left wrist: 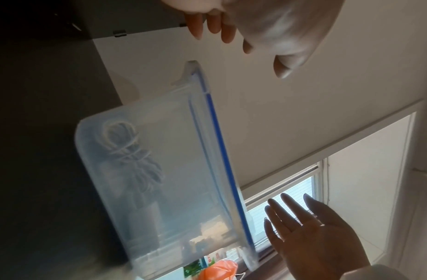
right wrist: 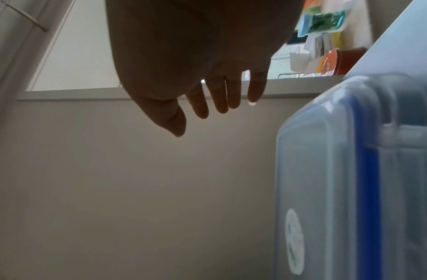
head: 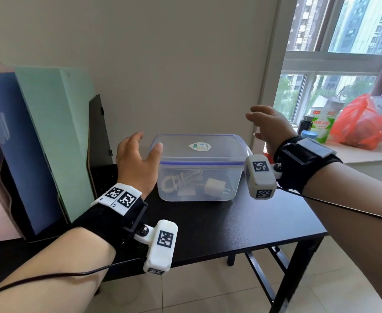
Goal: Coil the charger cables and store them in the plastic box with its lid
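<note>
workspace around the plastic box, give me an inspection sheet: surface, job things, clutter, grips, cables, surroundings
surface: black table; the plastic box stands on it near the wall.
job's things: lid sits on the box, blue seal line showing; inside lie a coiled cable and a white charger plug.
clutter: upright folders left of the box; nothing seen loose on the tabletop.
grips: left hand open beside the box's left end; whether the thumb touches the lid cannot be told. right hand open, raised clear at the right end.
cables: black leads run from the wrist cameras along both forearms.
surroundings: window sill at right with an orange bag and a carton.
</note>
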The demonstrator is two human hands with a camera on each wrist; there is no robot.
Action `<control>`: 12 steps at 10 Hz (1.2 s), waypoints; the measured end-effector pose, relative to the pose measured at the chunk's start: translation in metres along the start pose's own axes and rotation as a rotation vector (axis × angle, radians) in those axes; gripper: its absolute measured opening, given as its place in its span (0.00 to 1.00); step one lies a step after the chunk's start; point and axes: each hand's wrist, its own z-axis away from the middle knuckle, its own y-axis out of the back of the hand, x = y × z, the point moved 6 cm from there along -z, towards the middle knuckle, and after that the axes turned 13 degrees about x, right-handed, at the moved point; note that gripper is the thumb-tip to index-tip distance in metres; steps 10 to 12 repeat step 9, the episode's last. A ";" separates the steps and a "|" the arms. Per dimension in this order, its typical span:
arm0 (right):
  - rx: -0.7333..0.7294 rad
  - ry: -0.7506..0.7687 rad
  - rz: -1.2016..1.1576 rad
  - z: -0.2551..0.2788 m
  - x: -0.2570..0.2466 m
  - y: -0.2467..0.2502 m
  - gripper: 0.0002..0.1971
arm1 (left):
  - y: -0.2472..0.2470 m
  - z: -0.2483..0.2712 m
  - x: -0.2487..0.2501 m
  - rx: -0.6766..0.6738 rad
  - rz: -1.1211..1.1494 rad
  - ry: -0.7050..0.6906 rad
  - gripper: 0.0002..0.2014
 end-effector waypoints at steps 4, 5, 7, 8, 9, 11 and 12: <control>-0.145 -0.129 0.701 0.040 0.023 -0.003 0.13 | -0.014 0.010 -0.003 -0.200 -0.058 0.227 0.30; -0.192 -0.148 0.663 0.041 0.038 -0.006 0.21 | -0.016 0.013 -0.010 -0.246 -0.106 0.198 0.26; -0.191 -0.170 0.493 0.035 0.047 -0.011 0.25 | -0.019 0.011 -0.015 -0.267 -0.142 0.167 0.24; -0.192 -0.195 0.476 0.034 0.049 -0.013 0.25 | -0.019 0.011 -0.015 -0.278 -0.135 0.150 0.23; -0.086 -0.111 0.547 0.027 0.048 -0.009 0.25 | -0.017 0.009 -0.014 -0.257 -0.110 0.177 0.24; -0.086 -0.111 0.547 0.027 0.048 -0.009 0.25 | -0.017 0.009 -0.014 -0.257 -0.110 0.177 0.24; -0.086 -0.111 0.547 0.027 0.048 -0.009 0.25 | -0.017 0.009 -0.014 -0.257 -0.110 0.177 0.24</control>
